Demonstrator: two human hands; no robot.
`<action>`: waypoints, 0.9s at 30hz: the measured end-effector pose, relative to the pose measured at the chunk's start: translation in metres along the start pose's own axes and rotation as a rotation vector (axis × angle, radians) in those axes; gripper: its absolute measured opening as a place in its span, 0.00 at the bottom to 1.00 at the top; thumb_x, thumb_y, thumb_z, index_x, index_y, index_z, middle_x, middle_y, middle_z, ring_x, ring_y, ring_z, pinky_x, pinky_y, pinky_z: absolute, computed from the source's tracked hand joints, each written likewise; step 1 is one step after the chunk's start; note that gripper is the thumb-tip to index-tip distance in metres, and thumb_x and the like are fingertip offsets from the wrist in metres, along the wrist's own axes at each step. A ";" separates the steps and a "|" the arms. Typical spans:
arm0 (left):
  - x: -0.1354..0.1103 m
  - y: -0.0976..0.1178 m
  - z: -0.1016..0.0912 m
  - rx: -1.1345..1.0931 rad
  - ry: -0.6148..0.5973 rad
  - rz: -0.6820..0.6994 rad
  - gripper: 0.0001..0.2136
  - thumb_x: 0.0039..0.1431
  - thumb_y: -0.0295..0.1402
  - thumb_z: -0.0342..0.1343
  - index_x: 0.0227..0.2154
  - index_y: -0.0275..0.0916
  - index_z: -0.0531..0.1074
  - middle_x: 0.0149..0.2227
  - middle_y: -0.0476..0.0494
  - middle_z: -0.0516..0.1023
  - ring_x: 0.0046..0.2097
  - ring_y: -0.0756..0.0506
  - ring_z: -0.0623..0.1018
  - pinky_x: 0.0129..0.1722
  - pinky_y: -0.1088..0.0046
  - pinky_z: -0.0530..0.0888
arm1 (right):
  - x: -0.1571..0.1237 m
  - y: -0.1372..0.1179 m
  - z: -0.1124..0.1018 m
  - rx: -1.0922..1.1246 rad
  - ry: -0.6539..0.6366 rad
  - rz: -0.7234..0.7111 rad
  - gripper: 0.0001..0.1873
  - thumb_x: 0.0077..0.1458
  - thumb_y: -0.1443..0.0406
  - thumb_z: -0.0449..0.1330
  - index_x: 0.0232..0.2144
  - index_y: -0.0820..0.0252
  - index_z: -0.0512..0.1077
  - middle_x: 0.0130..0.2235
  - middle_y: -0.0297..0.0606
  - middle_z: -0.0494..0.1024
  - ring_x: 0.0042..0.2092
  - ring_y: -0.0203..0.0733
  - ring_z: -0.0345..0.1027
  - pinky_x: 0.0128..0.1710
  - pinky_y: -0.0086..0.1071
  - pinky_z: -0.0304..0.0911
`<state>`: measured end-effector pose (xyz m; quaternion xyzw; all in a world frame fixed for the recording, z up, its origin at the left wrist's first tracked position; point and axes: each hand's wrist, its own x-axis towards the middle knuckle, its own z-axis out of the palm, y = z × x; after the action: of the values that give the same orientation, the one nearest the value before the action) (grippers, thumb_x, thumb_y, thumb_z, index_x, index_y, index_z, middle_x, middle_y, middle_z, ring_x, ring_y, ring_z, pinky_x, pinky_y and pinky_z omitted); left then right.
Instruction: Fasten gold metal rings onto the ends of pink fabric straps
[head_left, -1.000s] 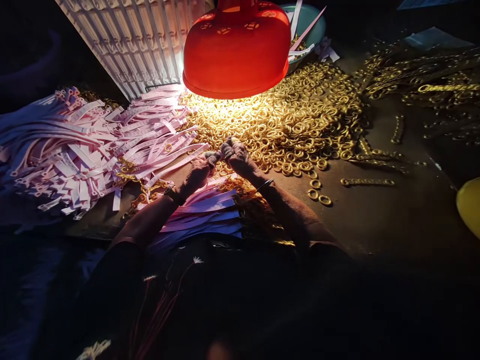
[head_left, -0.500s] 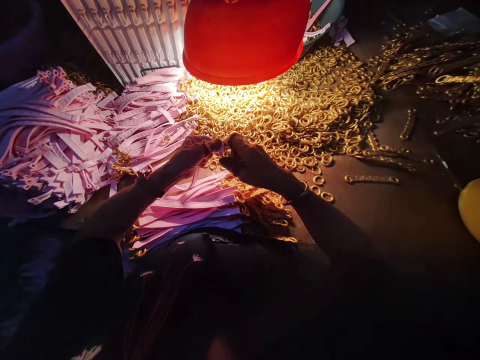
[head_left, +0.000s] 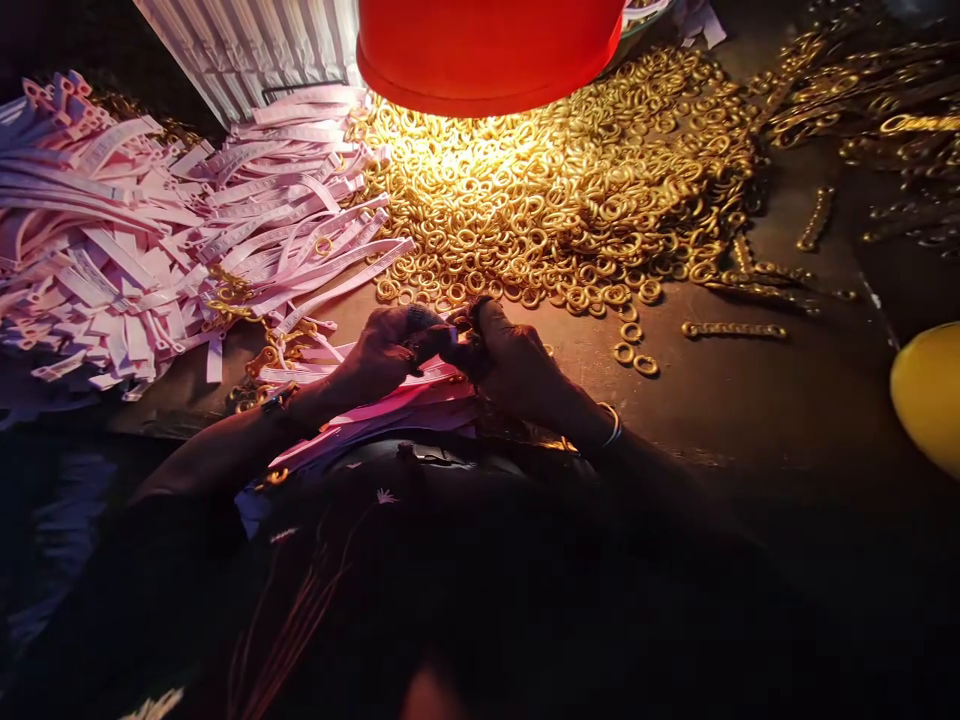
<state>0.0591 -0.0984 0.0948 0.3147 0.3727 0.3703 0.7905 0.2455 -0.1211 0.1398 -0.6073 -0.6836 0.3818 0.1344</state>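
My left hand (head_left: 394, 345), in shadow, is closed with its fingertips pinched together. A small pale bit, like a pink strap's end (head_left: 453, 334), shows at those fingertips. My right hand (head_left: 514, 360) meets it there, thumb and fingers pressed together; what they grip is too dark to make out. Pink straps (head_left: 420, 395) lie in a bundle under both hands. Just beyond the fingers spreads a heap of gold rings (head_left: 540, 220), lit from above.
A red lamp shade (head_left: 487, 50) hangs over the rings. More pink straps (head_left: 127, 240) are piled at left, before a ribbed white panel (head_left: 262, 45). Gold chain pieces (head_left: 735, 330) lie at right, with more chains (head_left: 862, 110) behind. A yellow rounded object (head_left: 930, 395) stands at the right edge.
Both hands have drawn back from the ring heap towards my body, staying close together. The view has tipped slightly, so the lamp and piles sit higher.
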 end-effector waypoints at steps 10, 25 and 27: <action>0.011 -0.012 0.002 -0.086 -0.027 -0.032 0.15 0.49 0.35 0.73 0.19 0.34 0.73 0.19 0.51 0.69 0.22 0.55 0.65 0.22 0.78 0.59 | 0.019 -0.006 -0.006 -0.125 -0.258 -0.066 0.10 0.62 0.61 0.60 0.34 0.58 0.63 0.29 0.32 0.68 0.28 0.32 0.55 0.29 0.30 0.49; -0.003 0.057 -0.120 1.331 0.184 -0.037 0.27 0.46 0.64 0.58 0.21 0.41 0.71 0.16 0.55 0.69 0.27 0.50 0.66 0.36 0.68 0.59 | 0.015 -0.006 -0.033 -0.127 -0.194 -0.129 0.18 0.72 0.51 0.53 0.38 0.60 0.63 0.32 0.31 0.68 0.31 0.31 0.55 0.33 0.29 0.49; -0.011 0.042 -0.142 1.569 0.170 -0.127 0.27 0.45 0.64 0.56 0.17 0.42 0.66 0.13 0.55 0.64 0.26 0.49 0.65 0.35 0.67 0.57 | 0.006 -0.004 -0.030 -0.174 -0.173 -0.122 0.18 0.72 0.50 0.54 0.41 0.60 0.65 0.34 0.34 0.71 0.32 0.33 0.58 0.33 0.29 0.50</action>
<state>-0.0771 -0.0537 0.0565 0.7291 0.6012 -0.0235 0.3263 0.2605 -0.1042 0.1611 -0.5390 -0.7587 0.3632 0.0448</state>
